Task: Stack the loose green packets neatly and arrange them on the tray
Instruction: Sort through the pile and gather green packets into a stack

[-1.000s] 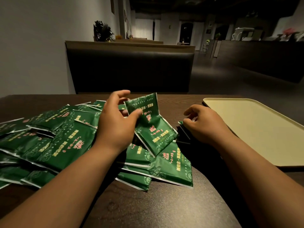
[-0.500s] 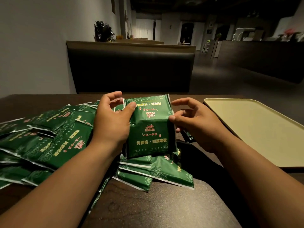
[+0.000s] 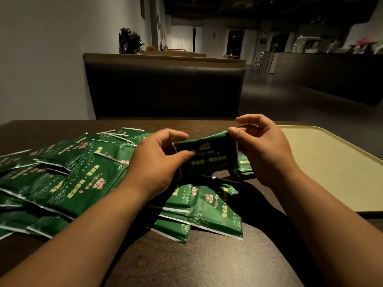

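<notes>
1. I see curled fingers (image 3: 233, 131) and thumbs pinching one green packet (image 3: 209, 156): left hand (image 3: 154, 162) on its left edge, right hand (image 3: 263, 154) at its top right corner.
2. The packet is held up over the loose pile (image 3: 72, 179) on the dark table (image 3: 207, 262).
3. Beige tray (image 3: 331, 162) just right.

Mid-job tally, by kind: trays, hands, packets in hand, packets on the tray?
Tray: 1
Hands: 2 (left, right)
Packet in hand: 1, gripped by both hands
Packets on the tray's visible part: 0
Total: 4
Loose packets on the table overlap too much to count.
</notes>
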The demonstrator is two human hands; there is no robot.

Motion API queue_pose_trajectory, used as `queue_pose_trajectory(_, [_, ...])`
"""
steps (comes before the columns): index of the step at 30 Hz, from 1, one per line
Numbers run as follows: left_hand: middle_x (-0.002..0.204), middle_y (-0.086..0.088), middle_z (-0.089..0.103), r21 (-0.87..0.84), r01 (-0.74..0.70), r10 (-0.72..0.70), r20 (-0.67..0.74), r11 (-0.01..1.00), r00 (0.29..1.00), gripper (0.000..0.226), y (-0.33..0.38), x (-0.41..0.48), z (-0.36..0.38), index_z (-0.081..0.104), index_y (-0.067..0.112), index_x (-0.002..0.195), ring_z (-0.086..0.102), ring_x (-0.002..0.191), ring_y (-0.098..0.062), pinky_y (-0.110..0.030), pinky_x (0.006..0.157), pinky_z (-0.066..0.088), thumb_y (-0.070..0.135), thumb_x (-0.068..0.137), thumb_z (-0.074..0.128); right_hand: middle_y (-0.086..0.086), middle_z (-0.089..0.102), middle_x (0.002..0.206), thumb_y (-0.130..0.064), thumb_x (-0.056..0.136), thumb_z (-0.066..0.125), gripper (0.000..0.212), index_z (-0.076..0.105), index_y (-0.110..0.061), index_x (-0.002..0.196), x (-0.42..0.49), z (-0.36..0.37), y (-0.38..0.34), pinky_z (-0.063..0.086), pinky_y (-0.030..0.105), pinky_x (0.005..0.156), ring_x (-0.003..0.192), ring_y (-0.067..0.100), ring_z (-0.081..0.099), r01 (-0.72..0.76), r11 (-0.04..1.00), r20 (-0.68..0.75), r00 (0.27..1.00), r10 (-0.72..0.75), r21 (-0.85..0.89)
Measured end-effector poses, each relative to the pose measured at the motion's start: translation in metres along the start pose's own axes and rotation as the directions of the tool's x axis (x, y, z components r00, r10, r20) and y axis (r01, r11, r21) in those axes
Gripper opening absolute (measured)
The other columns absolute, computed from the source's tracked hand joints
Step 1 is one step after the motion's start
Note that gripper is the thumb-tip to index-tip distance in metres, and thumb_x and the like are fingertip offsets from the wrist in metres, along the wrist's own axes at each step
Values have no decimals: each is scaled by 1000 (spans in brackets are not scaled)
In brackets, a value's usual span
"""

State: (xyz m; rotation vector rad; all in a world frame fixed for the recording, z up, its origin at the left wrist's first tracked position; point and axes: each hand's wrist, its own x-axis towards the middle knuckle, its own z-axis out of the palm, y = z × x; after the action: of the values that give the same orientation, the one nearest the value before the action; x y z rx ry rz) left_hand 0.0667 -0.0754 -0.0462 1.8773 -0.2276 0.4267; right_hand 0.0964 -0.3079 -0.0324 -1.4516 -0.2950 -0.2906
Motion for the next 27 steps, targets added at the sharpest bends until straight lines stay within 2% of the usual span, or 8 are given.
queue_pose_trajectory(5, [89, 1, 79, -14, 13, -14, -35, 1000, 999, 11, 4, -1, 4, 75, 23, 97, 75, 86, -15, -29, 77, 60, 28, 88, 79, 5, 72, 104, -16, 85, 80, 32, 62, -20, 111, 3, -5, -5, 56, 24, 73, 94, 15, 72, -12, 984, 73, 997, 25, -180])
queue_pose_trajectory(8, [89, 1, 79, -52, 56, -59, -47, 997, 997, 10, 12, 1, 13, 74, 24, 98, 76, 85, -13, -26, 72, 60, 27, 90, 78, 2, 76, 106, -8, 88, 78, 31, 63, -25, 110, 6, -10, -4, 57, 29, 79, 99, 17, 74, -43, 951, 148, 985, 93, -307])
queue_pose_trajectory(12, [92, -4, 79, -213, 207, -218, -27, 955, 976, 22, 20, 13, 28, 65, 20, 111, 78, 85, -17, -33, 71, 63, 16, 92, 77, 5, 79, 97, -7, 86, 77, 19, 73, -18, 101, 14, -16, -5, 57, 38, 75, 93, 25, 74, -112, 949, -25, 994, 109, -295])
queue_pose_trajectory(15, [91, -6, 80, -211, 299, -302, 16, 931, 953, 22, 24, 24, 50, 66, 15, 106, 77, 89, -28, -48, 83, 64, 10, 89, 80, -2, 71, 67, -9, 84, 71, 7, 77, -12, 81, 16, -28, -10, 43, 34, 60, 64, 19, 60, -208, 925, -196, 969, 150, -319])
queue_pose_trajectory(18, [92, -10, 78, -151, 367, -361, 65, 918, 930, 17, 28, 33, 81, 69, 11, 100, 76, 90, -32, -53, 85, 63, 8, 88, 80, -6, 62, 47, -20, 80, 65, 19, 71, -9, 66, 15, -41, -10, 42, 30, 47, 44, 9, 57, -295, 779, -323, 938, 126, -553])
queue_pose_trajectory(20, [91, -11, 75, -81, 395, -391, 64, 915, 918, 19, 27, 38, 100, 68, 11, 98, 76, 87, -33, -53, 81, 64, 10, 86, 82, 4, 67, 60, -28, 78, 63, 23, 69, -7, 71, 15, -46, -6, 47, 33, 50, 58, 22, 64, -342, 652, -364, 925, 108, -677])
queue_pose_trajectory(22, [97, -9, 72, 12, 405, -405, 52, 914, 913, 27, 22, 42, 113, 65, 15, 102, 75, 86, -32, -51, 80, 64, 16, 83, 85, 8, 61, 68, -30, 82, 64, 24, 61, -9, 72, 16, -49, 1, 36, 30, 51, 62, 25, 57, -377, 530, -376, 920, 114, -760])
queue_pose_trajectory(27, [101, -4, 68, 251, 374, -398, 51, 893, 916, 28, 15, 44, 124, 64, 20, 100, 70, 90, -26, -47, 85, 61, 28, 84, 85, 14, 65, 106, -45, 86, 60, 30, 53, -17, 87, 16, -46, 14, 41, 36, 76, 101, 38, 58, -362, 305, -324, 931, 170, -881])
